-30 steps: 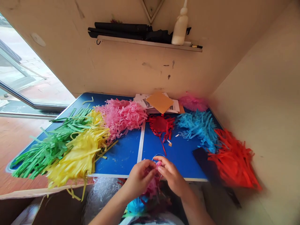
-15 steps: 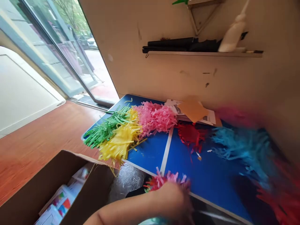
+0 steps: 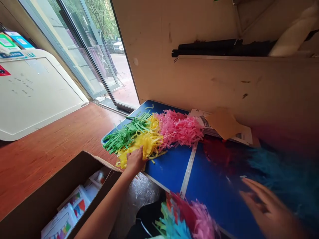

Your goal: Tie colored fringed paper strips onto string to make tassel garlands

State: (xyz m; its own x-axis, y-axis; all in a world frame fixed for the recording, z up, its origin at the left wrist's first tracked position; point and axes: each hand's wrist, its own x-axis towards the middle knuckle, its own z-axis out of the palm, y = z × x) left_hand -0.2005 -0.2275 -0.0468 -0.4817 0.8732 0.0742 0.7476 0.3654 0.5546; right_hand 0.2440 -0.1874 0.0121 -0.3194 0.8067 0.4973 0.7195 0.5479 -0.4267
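Note:
My left hand (image 3: 135,161) reaches across to the yellow paper tassels (image 3: 149,141), its fingers closed on the strips at their near edge. Green paper tassels (image 3: 129,132) lie beside them on the left, and a pink pile (image 3: 180,127) on the right. Over the right part of the blue table (image 3: 166,166), my right hand (image 3: 269,207) is held with fingers apart and nothing in them, somewhat blurred. Blurry blue tassels (image 3: 281,172) and dark red tassels (image 3: 219,152) lie near it. In front of me at the bottom is a mixed bunch of tassels (image 3: 186,215) in red, pink, blue and green.
An open cardboard box (image 3: 97,162) with printed packets (image 3: 74,205) stands at the lower left. Clear shredded film (image 3: 143,191) sits below the table edge. Papers (image 3: 245,134) lie against the wall. A shelf (image 3: 224,57) holds black rolls. A whiteboard (image 3: 37,96) stands by the glass door.
My left hand has moved from the mixed bunch to the yellow tassels and closed there. My right hand now shows open at the right. The view has turned left.

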